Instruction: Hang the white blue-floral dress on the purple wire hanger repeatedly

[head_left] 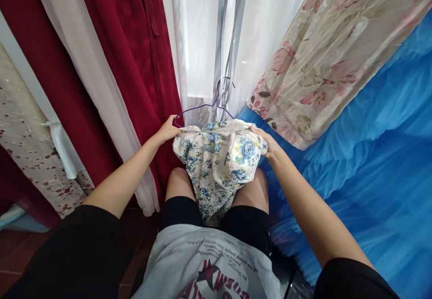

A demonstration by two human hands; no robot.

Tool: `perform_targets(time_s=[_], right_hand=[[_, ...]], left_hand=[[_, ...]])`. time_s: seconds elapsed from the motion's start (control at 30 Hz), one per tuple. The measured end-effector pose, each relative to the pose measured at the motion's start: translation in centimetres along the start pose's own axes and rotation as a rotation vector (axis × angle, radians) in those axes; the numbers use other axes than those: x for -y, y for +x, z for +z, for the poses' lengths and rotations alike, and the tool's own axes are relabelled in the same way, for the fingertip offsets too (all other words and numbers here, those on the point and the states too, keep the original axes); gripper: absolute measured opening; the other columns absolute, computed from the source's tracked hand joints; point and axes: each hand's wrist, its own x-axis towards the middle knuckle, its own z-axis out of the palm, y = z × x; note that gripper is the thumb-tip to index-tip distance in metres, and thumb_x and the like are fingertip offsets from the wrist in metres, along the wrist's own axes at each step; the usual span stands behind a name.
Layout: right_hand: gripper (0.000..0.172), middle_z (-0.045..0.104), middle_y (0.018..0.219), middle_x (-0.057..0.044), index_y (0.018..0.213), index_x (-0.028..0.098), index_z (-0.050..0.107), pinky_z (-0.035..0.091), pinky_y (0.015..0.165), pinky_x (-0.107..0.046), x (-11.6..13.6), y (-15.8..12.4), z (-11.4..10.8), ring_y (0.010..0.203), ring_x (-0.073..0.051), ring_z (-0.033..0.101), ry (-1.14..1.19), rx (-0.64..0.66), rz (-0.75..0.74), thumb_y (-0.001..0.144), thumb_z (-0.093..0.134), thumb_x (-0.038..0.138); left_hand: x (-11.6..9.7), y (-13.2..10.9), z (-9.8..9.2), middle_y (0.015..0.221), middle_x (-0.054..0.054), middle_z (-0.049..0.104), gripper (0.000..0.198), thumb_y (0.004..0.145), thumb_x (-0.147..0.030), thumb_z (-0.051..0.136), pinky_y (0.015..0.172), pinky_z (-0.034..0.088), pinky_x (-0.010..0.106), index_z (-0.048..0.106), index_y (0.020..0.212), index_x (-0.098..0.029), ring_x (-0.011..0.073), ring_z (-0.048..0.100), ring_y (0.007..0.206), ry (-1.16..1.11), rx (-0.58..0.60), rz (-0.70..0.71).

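A white garment with blue and yellow flowers [219,159] hangs bunched over my knees. The purple wire hanger [199,106] runs along its top edge, with its hook pointing away from me. At the left end, my left hand [168,130] is closed around the hanger's corner and the cloth beside it. My right hand [265,142] pinches the garment's upper right edge; the fingers behind the cloth are hidden. On that side the hanger's end disappears under the fabric.
Dark red drapes [124,65] and pale sheer cloth hang to the left. A white curtain [199,33] and grey metal uprights [236,24] stand ahead. To the right hang a beige floral cloth [313,78] and ruffled blue fabric [374,164].
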Motion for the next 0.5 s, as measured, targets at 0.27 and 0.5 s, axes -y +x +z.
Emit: perform_targets(time_s=[0.27, 0.5], right_hand=[[0.027, 0.077, 0.081, -0.005, 0.09, 0.017, 0.07, 0.055, 0.078, -0.03, -1.3, 0.1, -1.4, 0.083, -0.019, 0.072, 0.106, -0.006, -0.051, 0.09, 0.068, 0.044], [0.023, 0.076, 0.079, -0.002, 0.084, 0.022, 0.068, 0.055, 0.083, -0.029, -4.5, 1.3, -0.8, 0.094, -0.019, 0.071, 0.253, 0.014, -0.15, 0.088, 0.067, 0.045]], left_hand=[[-0.2, -3.2, -1.0, 0.067, 0.001, 0.065, 0.053, 0.06, -0.009, 0.065, 0.058, 0.039, 0.025, 0.061, 0.113, -0.01, 0.0155, 0.056, 0.058, 0.043, -0.035, 0.062], [-0.5, -5.1, -2.7, 0.065, 0.0, 0.066, 0.059, 0.064, -0.021, 0.064, 0.059, 0.045, 0.026, 0.057, 0.122, -0.009, 0.018, 0.061, 0.06, 0.106, -0.058, 0.182]])
